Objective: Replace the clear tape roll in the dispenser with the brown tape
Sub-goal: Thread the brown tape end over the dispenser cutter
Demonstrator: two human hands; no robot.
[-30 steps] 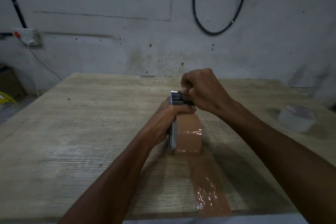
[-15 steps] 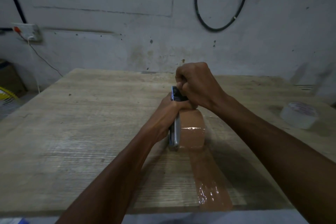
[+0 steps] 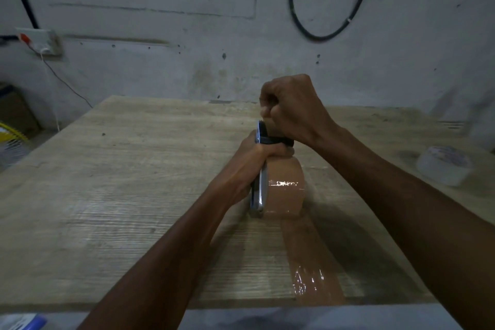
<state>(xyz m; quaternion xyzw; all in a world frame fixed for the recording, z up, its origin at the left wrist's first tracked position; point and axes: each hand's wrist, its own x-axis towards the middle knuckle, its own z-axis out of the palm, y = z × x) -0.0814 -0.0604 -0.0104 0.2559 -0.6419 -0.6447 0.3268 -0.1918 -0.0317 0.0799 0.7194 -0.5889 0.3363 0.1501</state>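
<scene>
The brown tape roll (image 3: 285,190) sits in the metal dispenser (image 3: 260,190), which stands on the wooden table (image 3: 134,182). My left hand (image 3: 249,169) grips the dispenser's left side and top. My right hand (image 3: 292,107) is closed in a fist just above the dispenser's toothed front end, pinching what looks like the brown tape's end; the fingers hide it. A strip of brown tape (image 3: 310,270) lies stuck flat on the table from the roll toward the near edge. The clear tape roll (image 3: 444,165) lies flat on the table at the right.
A grey wall stands behind the table with a black cable loop (image 3: 329,27) and a socket (image 3: 40,40) with a white wire. A yellow object (image 3: 10,134) lies on the floor at the left.
My right hand has risen away from the dispenser's top and moved farther from me. The dispenser and my left hand have slid slightly farther along the table.
</scene>
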